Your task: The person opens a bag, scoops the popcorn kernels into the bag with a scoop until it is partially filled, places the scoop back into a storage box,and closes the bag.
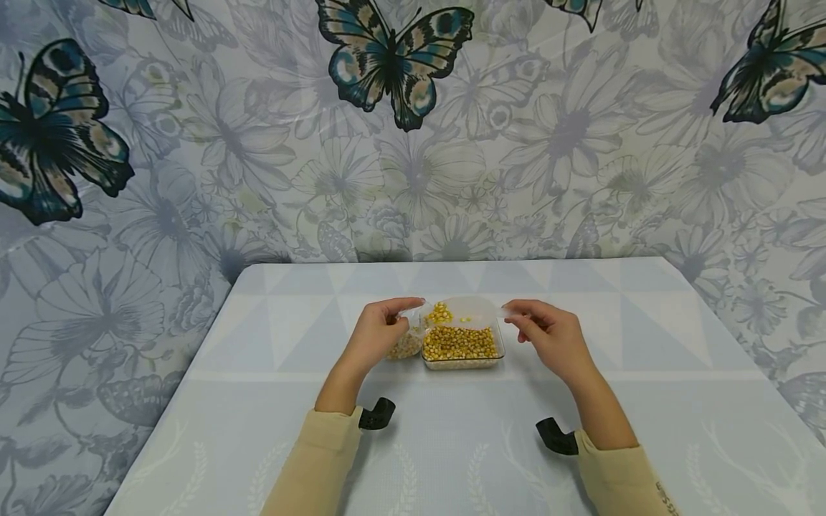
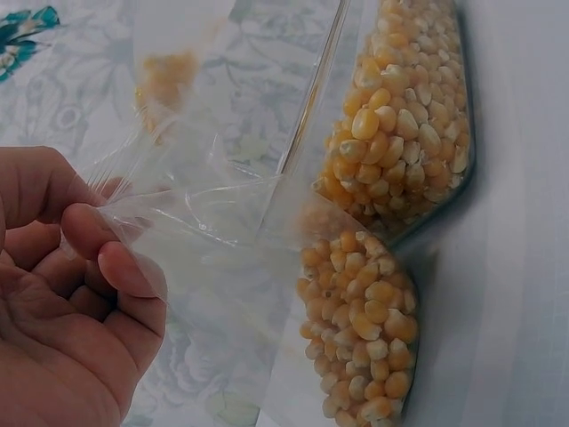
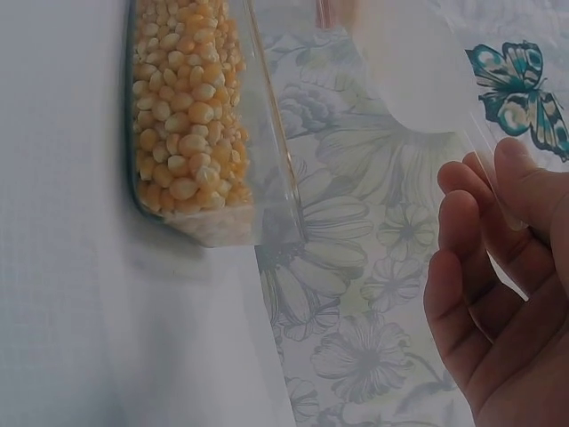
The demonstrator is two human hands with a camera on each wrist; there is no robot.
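My left hand (image 1: 382, 331) pinches the gathered top of a clear plastic bag (image 2: 209, 209). Corn kernels (image 2: 360, 329) fill the bag's bottom, which sits against the left side of a clear rectangular container (image 1: 462, 364). More yellow kernels (image 3: 182, 116) are heaped inside that container. Between thumb and fingers, my right hand (image 1: 551, 337) holds the thin handle of a translucent white plastic scoop (image 3: 413, 76). The scoop extends behind and above the container towards the bag, with a small pile of kernels (image 1: 439, 313) at its left end.
Bag, container and both hands are over a pale table (image 1: 284, 322) with a triangle pattern. Behind its far edge stands a flower and butterfly patterned backdrop (image 1: 419, 179). A black wrist mount (image 1: 377, 414) sticks out at the left sleeve, another black mount (image 1: 556, 437) at the right.
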